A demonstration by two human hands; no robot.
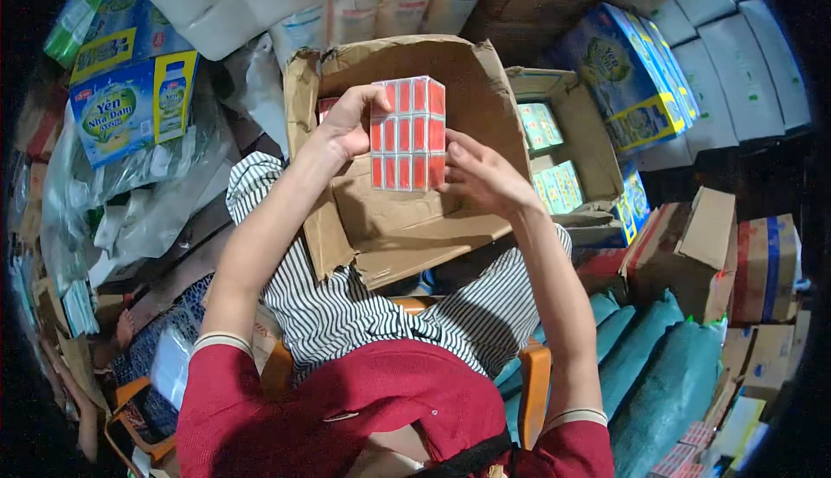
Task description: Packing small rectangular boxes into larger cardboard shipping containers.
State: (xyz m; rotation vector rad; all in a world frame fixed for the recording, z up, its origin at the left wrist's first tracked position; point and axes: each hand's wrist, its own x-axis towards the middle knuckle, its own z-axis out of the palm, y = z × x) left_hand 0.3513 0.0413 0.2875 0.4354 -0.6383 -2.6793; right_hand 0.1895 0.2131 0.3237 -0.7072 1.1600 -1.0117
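A block of small red boxes (400, 136), stacked in rows with pale edges between them, is held upright over an open cardboard carton (389, 218). My left hand (350, 121) grips its upper left side, with the thumb across the front. At the lower right edge, my right hand (486, 171) presses its fingers against the block; some fingertips are hidden behind it. The carton rests at my lap with its flaps spread. Inside it, by my left wrist, a bit of another red pack (327, 107) shows.
To the right stands a smaller carton (597, 140) holding pale green packs (558, 185). Blue and yellow cartons (623, 71) are stacked beyond it, with others (130, 101) at the left. Green sacks (649, 365) lie beside my chair (535, 383). White wrapped packs (208, 2) line the back.
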